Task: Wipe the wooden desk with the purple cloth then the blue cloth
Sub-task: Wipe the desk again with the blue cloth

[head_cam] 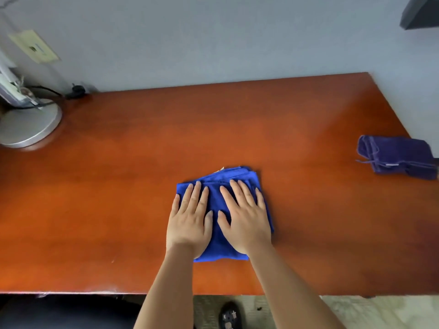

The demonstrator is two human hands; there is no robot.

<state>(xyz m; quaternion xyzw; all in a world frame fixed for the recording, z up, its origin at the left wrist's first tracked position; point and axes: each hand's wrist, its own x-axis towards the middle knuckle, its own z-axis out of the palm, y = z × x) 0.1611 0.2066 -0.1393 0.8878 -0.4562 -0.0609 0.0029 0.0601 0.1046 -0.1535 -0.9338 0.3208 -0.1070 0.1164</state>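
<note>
A folded blue cloth (219, 210) lies on the wooden desk (107, 186), near the middle and towards the front edge. My left hand (190, 222) and my right hand (244, 219) rest flat on it side by side, palms down and fingers stretched out, and neither grips it. The purple cloth (396, 157) lies bunched up at the desk's right edge, well away from both hands.
A round grey lamp base (28, 124) with a black cable stands at the desk's back left corner. A grey wall runs behind the desk. Below the front edge are a dark chair seat (59, 314) and a shoe (229, 315) on the floor.
</note>
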